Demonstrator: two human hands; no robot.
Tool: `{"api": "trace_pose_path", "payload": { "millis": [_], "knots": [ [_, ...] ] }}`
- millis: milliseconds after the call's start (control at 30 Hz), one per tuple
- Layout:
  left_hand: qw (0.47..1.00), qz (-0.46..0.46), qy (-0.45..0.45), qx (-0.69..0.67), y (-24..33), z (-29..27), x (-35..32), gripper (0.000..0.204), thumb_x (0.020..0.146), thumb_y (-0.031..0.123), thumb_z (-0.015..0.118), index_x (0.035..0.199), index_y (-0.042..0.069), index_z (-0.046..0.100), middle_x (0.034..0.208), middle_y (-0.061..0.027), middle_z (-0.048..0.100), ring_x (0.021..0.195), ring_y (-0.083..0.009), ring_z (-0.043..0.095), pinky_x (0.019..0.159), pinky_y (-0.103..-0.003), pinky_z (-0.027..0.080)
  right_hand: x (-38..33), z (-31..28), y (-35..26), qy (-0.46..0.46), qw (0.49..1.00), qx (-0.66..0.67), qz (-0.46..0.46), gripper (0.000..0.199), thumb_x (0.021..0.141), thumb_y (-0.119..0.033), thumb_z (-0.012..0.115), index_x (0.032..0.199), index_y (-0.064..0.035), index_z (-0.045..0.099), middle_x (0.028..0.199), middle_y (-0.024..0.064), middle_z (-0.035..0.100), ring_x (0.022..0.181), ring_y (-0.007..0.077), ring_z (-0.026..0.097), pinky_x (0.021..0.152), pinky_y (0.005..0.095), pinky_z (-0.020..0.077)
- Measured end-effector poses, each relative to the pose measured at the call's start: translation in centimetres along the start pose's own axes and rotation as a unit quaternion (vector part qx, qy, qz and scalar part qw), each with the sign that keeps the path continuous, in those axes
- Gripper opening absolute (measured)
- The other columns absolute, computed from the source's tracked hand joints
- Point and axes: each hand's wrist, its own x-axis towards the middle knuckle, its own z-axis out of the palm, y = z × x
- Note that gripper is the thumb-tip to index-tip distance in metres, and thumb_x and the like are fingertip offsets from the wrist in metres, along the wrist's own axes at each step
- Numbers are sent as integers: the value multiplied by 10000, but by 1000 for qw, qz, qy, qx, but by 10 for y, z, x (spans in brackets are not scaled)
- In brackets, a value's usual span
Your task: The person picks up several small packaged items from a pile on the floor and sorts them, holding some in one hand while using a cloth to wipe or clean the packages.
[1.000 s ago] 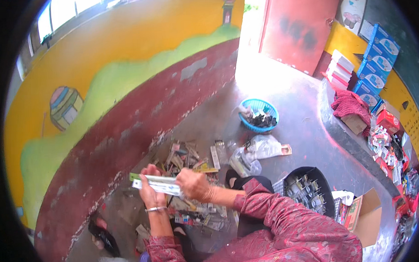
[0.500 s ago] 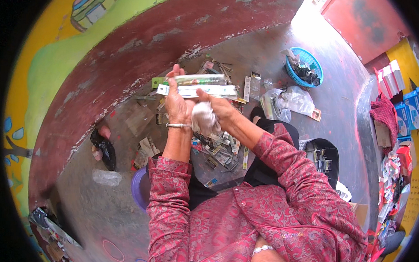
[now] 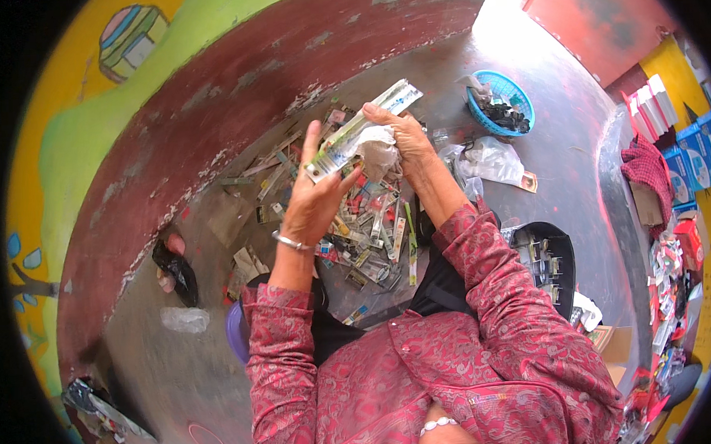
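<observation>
I hold a long flat white and green packet (image 3: 362, 130) up in front of me, tilted from lower left to upper right. My left hand (image 3: 315, 200) grips its lower end, thumb over the front. My right hand (image 3: 403, 138) holds the middle of the packet together with a crumpled white cloth (image 3: 376, 147) pressed against it. Below my hands, a heap of several small flattened packets and wrappers (image 3: 367, 229) lies on the grey floor between my knees.
A blue basket (image 3: 502, 103) of dark bits stands at the upper right beside a clear plastic bag (image 3: 490, 158). A black tray (image 3: 549, 262) with small items sits by my right elbow. A dark sandal (image 3: 173, 263) lies left, against the red wall (image 3: 211, 110). Boxes line the right side.
My view has swung further down. The packet has turned from level to slanting up to the right, and the white cloth has moved along it.
</observation>
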Motion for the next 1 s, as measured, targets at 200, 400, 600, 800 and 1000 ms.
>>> {"api": "trace_pose_path", "payload": {
  "millis": [200, 400, 600, 800, 1000],
  "knots": [
    [993, -114, 6, 25, 16, -29, -1, 833, 725, 419, 670, 1339, 20, 272, 1318, -184, 366, 1210, -243, 377, 988, -374, 321, -15, -9, -15, -134, 971, -194, 38, 203, 737, -168, 690, 867, -33, 612, 802, 34, 615, 669, 101, 566, 615, 256, 462],
    [958, -223, -15, 177, -9, -6, -3, 509, 787, 261, 645, 1162, -5, 429, 920, -66, 571, 734, -137, 582, 614, -268, 499, -15, -5, 0, -130, 936, -301, 124, 277, 709, -198, 721, 879, -5, 619, 779, 40, 621, 685, 104, 569, 623, 258, 464],
    [957, -288, 4, 36, 7, -6, -10, 420, 830, 216, 586, 1169, 25, 427, 946, -91, 578, 685, -168, 605, 503, -223, 497, -15, -2, -1, -155, 925, -337, 84, 300, 717, -229, 717, 889, -2, 622, 799, 46, 628, 689, 103, 566, 625, 257, 467],
    [964, -232, 0, 132, 0, -23, -8, 409, 780, 143, 594, 1128, -18, 450, 895, -102, 588, 643, -141, 594, 475, -211, 486, -6, -11, 2, -121, 926, -354, 57, 442, 769, -424, 638, 892, 1, 636, 791, 54, 626, 713, 115, 554, 652, 265, 441],
    [970, -230, 41, 61, -1, -9, -5, 473, 729, 103, 649, 1137, -23, 446, 976, -146, 603, 675, -146, 619, 563, -228, 528, 2, -29, -23, 171, 964, -188, -81, 388, 847, -381, 552, 848, 6, 588, 697, 37, 543, 581, 111, 511, 521, 237, 405]
  ]
}}
